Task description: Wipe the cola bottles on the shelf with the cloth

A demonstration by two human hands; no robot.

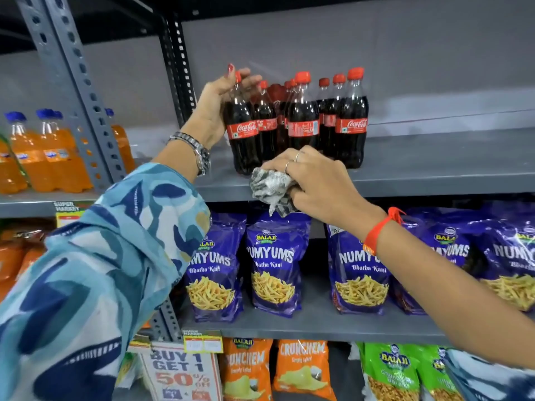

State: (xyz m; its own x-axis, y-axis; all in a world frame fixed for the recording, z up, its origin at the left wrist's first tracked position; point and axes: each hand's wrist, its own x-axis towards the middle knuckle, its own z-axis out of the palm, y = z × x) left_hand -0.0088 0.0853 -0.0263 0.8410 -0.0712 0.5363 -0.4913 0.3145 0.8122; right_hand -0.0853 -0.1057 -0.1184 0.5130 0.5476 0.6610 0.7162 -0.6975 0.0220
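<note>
Several cola bottles with red caps and red labels stand in a cluster on the grey shelf. My left hand wraps around the neck and shoulder of the leftmost bottle, which stands upright. My right hand holds a bunched grey-and-white checked cloth at the shelf's front edge, just below the bases of the front bottles. The cloth hangs slightly over the edge.
Orange soda bottles fill the shelf bay to the left, behind a perforated steel upright. Purple snack bags line the shelf below, orange and green bags lower still. The cola shelf is bare to the right of the bottles.
</note>
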